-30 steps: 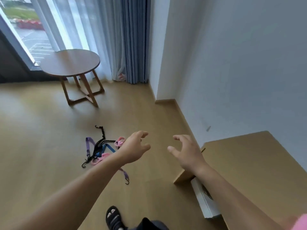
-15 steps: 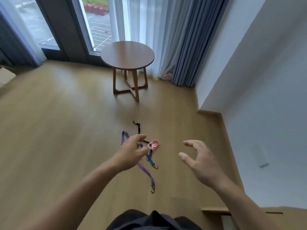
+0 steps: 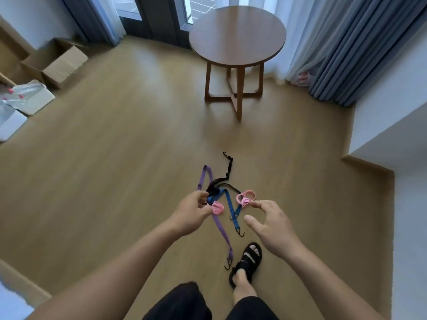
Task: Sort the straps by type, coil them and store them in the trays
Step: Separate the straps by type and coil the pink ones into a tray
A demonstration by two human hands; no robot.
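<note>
The straps lay in 1 loose tangle on the floor [image 3: 115,158], just ahead of the person's sandalled foot [image 3: 248,259], so nothing was sorted or coiled yet. The purple strap [image 3: 220,227] ran longest, its near hook ending just beside the foot; the blue strap [image 3: 230,202] and the black strap [image 3: 228,167] crossed it at the middle, and 2 pink loops [image 3: 246,197] sat on either side of that knot. Both hands were held apart above the pile, probably lined up for a reach down: the left hand [image 3: 193,213] had its fingers loosely curled with nothing visibly in them, and the right hand [image 3: 275,229] was spread wide near the right pink loop. The crossing at the middle would likely snag if 1 strap were pulled alone, and the hooks could catch each other. Well apart on the far left lay white flat pieces [image 3: 32,100] under clear plastic, perhaps the trays, beside a cardboard box [image 3: 62,63]. A round table [image 3: 238,35] stood beyond the pile, near grey curtains [image 3: 360,42], not in the way.
</note>
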